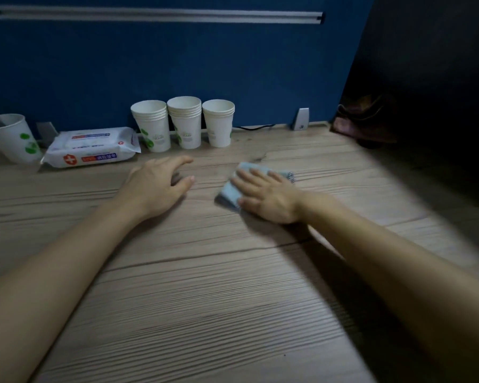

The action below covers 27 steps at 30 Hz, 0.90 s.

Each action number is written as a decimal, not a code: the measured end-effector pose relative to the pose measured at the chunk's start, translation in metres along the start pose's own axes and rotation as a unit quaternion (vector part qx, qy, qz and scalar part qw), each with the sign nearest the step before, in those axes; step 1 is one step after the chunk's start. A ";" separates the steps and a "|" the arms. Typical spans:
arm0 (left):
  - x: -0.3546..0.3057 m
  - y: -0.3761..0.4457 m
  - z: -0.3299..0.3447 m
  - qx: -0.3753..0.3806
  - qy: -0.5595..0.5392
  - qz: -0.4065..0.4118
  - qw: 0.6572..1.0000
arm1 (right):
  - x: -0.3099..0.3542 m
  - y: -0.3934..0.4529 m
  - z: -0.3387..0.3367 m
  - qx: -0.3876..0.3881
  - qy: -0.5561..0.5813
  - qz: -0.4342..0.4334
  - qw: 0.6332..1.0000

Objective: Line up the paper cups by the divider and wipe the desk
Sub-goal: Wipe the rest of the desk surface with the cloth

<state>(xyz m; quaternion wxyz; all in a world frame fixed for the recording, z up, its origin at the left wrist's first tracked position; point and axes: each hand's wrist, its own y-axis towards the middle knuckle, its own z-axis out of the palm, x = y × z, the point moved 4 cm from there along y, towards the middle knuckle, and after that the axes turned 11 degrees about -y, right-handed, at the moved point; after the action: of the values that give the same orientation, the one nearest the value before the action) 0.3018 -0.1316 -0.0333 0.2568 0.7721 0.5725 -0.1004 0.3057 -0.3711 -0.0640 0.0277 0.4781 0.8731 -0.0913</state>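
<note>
Wood-grain desk (205, 299) (blue divider (177, 64) behind)

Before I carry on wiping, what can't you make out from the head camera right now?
- Folded pale blue cloth: mostly hidden under the right hand.
- Dark reddish bundle: lost in shadow at the right.
- White plastic wipes pack: label too blurred to read.
- Lone white paper cup: cut by the left edge.

Right hand (266, 199) flat on cloth (230, 190)
</note>
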 end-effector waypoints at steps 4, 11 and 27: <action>-0.002 0.004 0.004 0.005 -0.002 0.009 1.000 | -0.035 -0.012 0.008 -0.025 0.013 -0.012 1.000; 0.005 0.003 -0.001 0.010 -0.003 0.006 1.000 | -0.128 0.005 0.008 0.047 -0.016 0.200 0.978; 0.012 0.004 -0.006 0.010 -0.011 -0.001 1.000 | -0.133 0.018 0.008 0.048 -0.003 0.196 0.979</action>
<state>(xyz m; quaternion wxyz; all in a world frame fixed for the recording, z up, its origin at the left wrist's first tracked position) 0.3084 -0.1198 -0.0328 0.2555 0.7731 0.5691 -0.1144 0.3926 -0.4732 -0.0564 0.0242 0.6407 0.7567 -0.1275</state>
